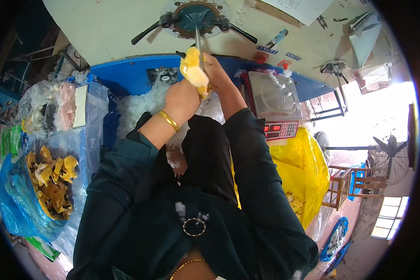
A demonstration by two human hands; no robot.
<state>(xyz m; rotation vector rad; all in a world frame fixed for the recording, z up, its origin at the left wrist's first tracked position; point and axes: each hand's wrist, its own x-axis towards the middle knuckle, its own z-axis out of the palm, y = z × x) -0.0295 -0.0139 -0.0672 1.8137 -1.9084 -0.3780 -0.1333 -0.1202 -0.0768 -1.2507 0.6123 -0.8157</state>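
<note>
A small yellow plush toy (191,63) with a paler patch and dark tips is up against a thin metal tube (198,38) that comes out of the machine. My left hand (183,99), with a gold bangle at the wrist, is closed on the toy's lower end. From the other side my right hand (215,74) grips the toy and tube together, its fingers partly hidden behind them. Whether the tube goes into the toy or lies along it I cannot tell. White fluffy stuffing (137,105) lies below and to the left of my hands.
A round machine fitting with black handles (196,18) faces me. On the right stand a digital scale (274,98) and a yellow plastic bag (303,163). A blue bag (21,200) at left holds several yellow plush pieces (53,179). Pliers (277,38) lie on the pale surface.
</note>
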